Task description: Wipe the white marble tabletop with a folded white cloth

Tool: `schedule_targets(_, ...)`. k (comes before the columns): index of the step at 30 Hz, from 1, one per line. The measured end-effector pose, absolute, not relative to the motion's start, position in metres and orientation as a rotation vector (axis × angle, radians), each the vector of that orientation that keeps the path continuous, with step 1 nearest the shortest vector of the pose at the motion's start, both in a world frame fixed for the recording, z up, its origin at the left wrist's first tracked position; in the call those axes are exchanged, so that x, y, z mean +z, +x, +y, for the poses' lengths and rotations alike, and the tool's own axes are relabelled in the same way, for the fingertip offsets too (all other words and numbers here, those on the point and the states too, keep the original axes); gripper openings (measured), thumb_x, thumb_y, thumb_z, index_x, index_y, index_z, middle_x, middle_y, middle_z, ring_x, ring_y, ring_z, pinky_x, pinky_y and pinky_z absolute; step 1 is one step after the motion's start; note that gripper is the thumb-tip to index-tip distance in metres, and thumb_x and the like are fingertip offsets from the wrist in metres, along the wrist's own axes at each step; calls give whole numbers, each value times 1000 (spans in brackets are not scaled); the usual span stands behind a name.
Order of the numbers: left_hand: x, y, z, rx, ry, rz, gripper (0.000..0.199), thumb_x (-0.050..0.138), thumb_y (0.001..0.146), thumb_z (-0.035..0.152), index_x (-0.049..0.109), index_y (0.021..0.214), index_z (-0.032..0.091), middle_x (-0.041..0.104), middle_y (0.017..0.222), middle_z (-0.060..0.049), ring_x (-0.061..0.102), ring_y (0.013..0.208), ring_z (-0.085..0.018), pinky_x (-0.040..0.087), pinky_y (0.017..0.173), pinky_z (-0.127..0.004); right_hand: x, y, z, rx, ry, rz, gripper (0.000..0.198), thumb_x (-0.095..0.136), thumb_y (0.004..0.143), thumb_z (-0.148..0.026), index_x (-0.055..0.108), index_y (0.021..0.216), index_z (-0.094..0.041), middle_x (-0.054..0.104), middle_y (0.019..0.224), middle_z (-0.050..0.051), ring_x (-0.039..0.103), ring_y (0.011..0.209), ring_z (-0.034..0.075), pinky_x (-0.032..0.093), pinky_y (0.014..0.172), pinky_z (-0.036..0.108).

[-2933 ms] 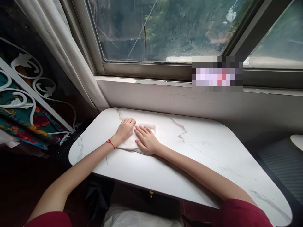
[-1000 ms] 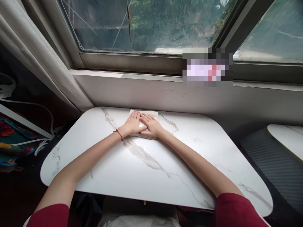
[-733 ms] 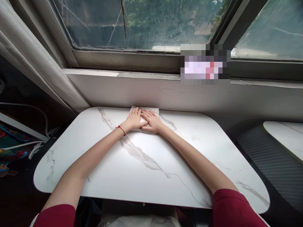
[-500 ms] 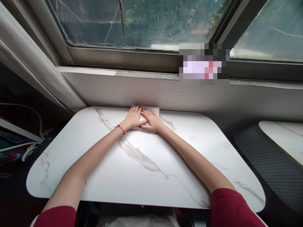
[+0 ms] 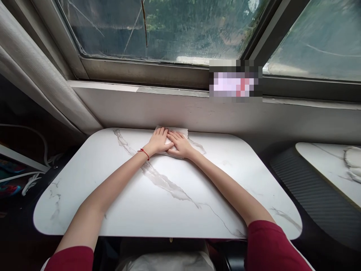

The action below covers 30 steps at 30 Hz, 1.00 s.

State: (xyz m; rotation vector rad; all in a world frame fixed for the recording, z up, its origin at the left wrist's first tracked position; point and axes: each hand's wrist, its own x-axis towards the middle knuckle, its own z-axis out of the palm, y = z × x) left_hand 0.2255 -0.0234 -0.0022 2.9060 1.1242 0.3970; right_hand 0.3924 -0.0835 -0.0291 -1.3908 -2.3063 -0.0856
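Observation:
A thin white cloth or wipe (image 5: 184,132) with a jagged edge lies on the white, marble-patterned tabletop (image 5: 126,210), at its far edge by the wall. My left hand (image 5: 160,140) rests flat on the cloth, fingers stretched forward, a red string round the wrist. Beside it my right hand (image 5: 179,144) also presses flat on the cloth, its fingers extended and touching the left hand. The thumbs meet or overlap between them. Much of the cloth is hidden under both palms.
Above the far edge are a wall and a window (image 5: 169,30). A curtain (image 5: 42,82) hangs at the left, with cables below it. To the right stand a dark ribbed surface (image 5: 304,192) and another marbled table (image 5: 318,154) bearing a ruffled white item (image 5: 353,160).
The camera view has shifted slightly to the right, bringing the ruffled white item on the other table into sight. Both hands stay at nearly the same spot on the cloth.

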Motion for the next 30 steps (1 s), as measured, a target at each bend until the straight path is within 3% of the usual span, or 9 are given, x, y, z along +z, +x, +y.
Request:
schedule_targets(11,19,224,-62,235,2953,1130,70,48,88,48,48,137,-3,53,138,-26,47,128,-36,33,111,-43,-30,385,-115,-74,-1456,-2282,71,58,88,-48,45,147,-11,40,159,19,33,149,34,26,122,55)
schedule_targets(19,49,226,-148,-251,2915,1156,69,47,90,49,50,137,-2,54,137,-26,49,123,-35,38,102,-44,-26,377,-199,-21,-1359,-2331,72,55,88,-50,45,146,-9,45,155,20,35,148,33,28,122,56)
schedule_targets(23,55,228,-200,-438,3024,1128,65,48,90,48,56,134,0,60,131,-26,51,118,-38,39,100,-50,-19,369,-254,13,-1308,-2347,77,54,85,-47,40,150,-9,45,155,19,32,150,34,28,122,56)
schedule_targets(25,50,226,-223,-427,3070,1086,67,51,89,48,57,134,-2,62,129,-27,52,117,-41,39,101,-53,-16,366,-280,32,-1314,-2367,82,54,83,-44,34,154,-9,44,156,19,30,151,35,29,122,58)
schedule_targets(30,13,219,-264,-23,2992,1006,75,63,76,45,58,140,7,60,136,-22,45,131,-48,34,112,-61,-10,362,-329,95,-1397,-2388,95,56,79,-41,16,162,-19,34,162,13,25,153,34,31,121,59)
